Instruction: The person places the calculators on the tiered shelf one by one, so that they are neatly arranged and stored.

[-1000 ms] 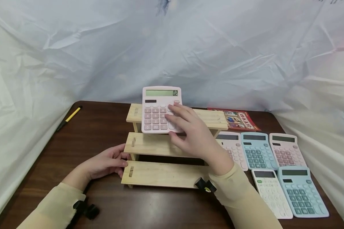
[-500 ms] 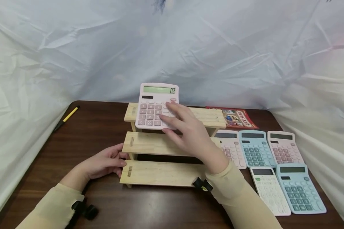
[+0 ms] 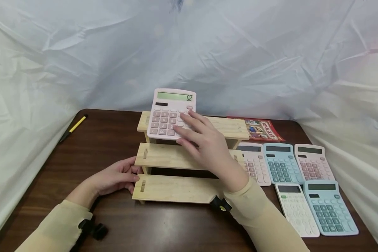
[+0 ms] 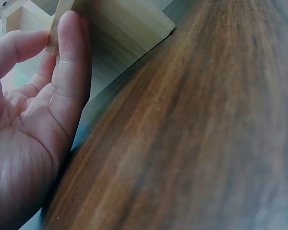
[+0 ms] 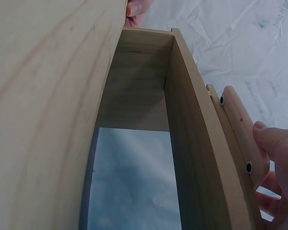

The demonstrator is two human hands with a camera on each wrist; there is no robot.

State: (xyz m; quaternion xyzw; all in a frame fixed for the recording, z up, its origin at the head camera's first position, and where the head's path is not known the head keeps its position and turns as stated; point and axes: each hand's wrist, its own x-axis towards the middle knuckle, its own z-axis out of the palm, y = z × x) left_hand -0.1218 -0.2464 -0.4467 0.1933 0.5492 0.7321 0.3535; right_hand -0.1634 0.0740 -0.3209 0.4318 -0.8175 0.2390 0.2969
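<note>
A pale pink calculator (image 3: 163, 119), its display reading 02, leans face toward me at the left part of the top tier of a three-step wooden rack (image 3: 176, 189). My right hand (image 3: 206, 143) holds it by its lower right side, fingers over the keys and thumb at the bottom edge. In the right wrist view the calculator's lower edge (image 5: 242, 132), with two dark round feet, is close against the wood. At the rack's lower left end, my left hand (image 3: 114, 178) pinches the lowest board (image 4: 55, 28) between thumb and fingers.
Right of the rack lie several calculators: pink ones (image 3: 310, 162), blue ones (image 3: 329, 210) and a white one (image 3: 297, 210). A red printed booklet (image 3: 263, 130) lies behind the rack. At the table's left edge is a yellow and black pen (image 3: 74, 127). White sheeting (image 3: 189, 59) surrounds the table.
My right hand has shifted the pink calculator slightly left and up along the top tier. My left hand stays at the lowest board. The head view has moved a little.
</note>
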